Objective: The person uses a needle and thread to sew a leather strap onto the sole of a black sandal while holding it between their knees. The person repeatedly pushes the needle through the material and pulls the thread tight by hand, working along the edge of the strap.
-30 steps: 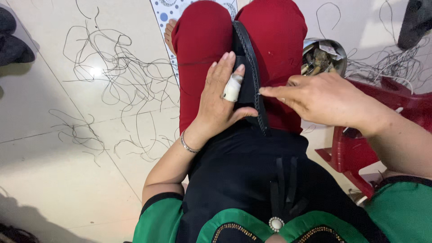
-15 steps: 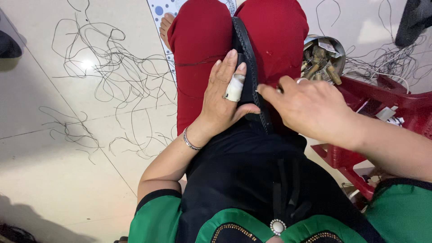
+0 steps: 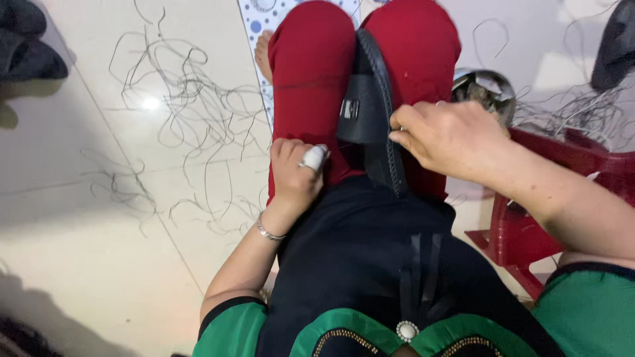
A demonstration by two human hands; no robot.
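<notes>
- Sandal (image 3: pixel 370 112), black, lies between red-clad knees, strap buckle now showing.
- L hand (image 3: pixel 294 175) has slid off sandal & curled to loose fist on thigh, holding nothing; white-wrapped finger.
- R hand (image 3: pixel 450 135) pinches sandal's sole edge w/ fingertips, as before.

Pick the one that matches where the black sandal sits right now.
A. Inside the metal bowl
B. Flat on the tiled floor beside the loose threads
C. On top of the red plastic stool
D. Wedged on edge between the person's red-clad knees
D: the black sandal stands on edge between the red-trousered knees, with the right hand pinching its rim and the left hand resting on the left thigh.
</notes>
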